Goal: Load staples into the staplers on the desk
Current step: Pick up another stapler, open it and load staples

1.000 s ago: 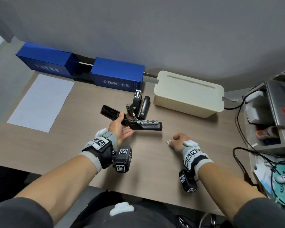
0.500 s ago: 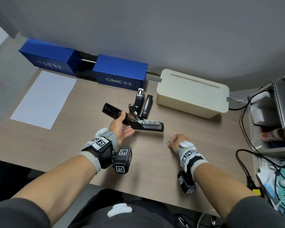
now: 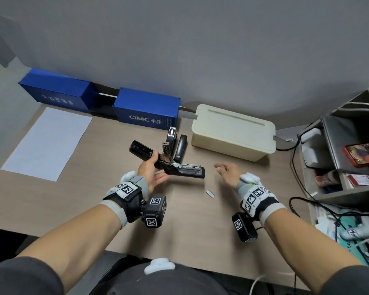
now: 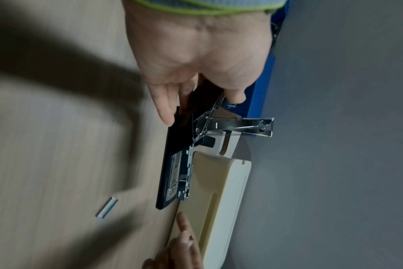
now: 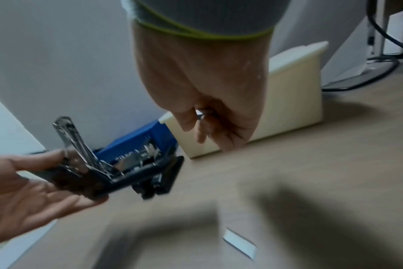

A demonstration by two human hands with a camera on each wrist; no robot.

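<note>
My left hand [image 3: 150,170] grips a black stapler [image 3: 179,169] above the desk, thumb on top and fingers beneath. It is swung open, with its metal staple channel [image 4: 184,172] bare and the pusher arm [image 5: 74,138] standing up. My right hand [image 3: 226,169] hovers just right of the stapler's front end, fingers curled, pinching a small shiny piece [image 5: 199,113] that looks like a staple strip. Another staple strip [image 3: 210,193] lies on the desk below that hand. Two more staplers, one chrome-topped [image 3: 171,135] and one black [image 3: 180,145], lie behind the held one.
A cream box [image 3: 232,128] stands at the back right, two blue container-shaped boxes [image 3: 146,109] along the wall. A white sheet of paper [image 3: 45,143] lies at the left. An open shelf unit [image 3: 339,156] and black cables [image 3: 296,209] crowd the right edge.
My right hand has lifted off the desk and moved up toward the stapler's front end, uncovering a staple strip on the wood. The left hand holds the open stapler as before.
</note>
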